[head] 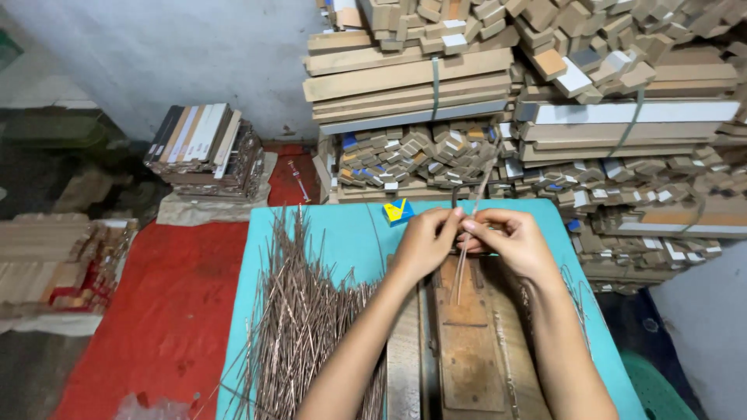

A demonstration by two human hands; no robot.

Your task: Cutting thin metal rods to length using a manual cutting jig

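Together, both hands (467, 241) on thin metal strips (465, 260) above wooden jig (467, 342).

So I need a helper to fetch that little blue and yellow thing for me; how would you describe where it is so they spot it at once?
Start at the turquoise table in front of the stacked wood strips. At its far edge, just beyond the left hand and to the right of the heap of thin metal rods, lies the small block. It is the only blue and yellow piece on the tabletop.

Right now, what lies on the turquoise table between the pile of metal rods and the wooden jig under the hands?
In the head view, a flat metal bar lies between the rods and the jig.
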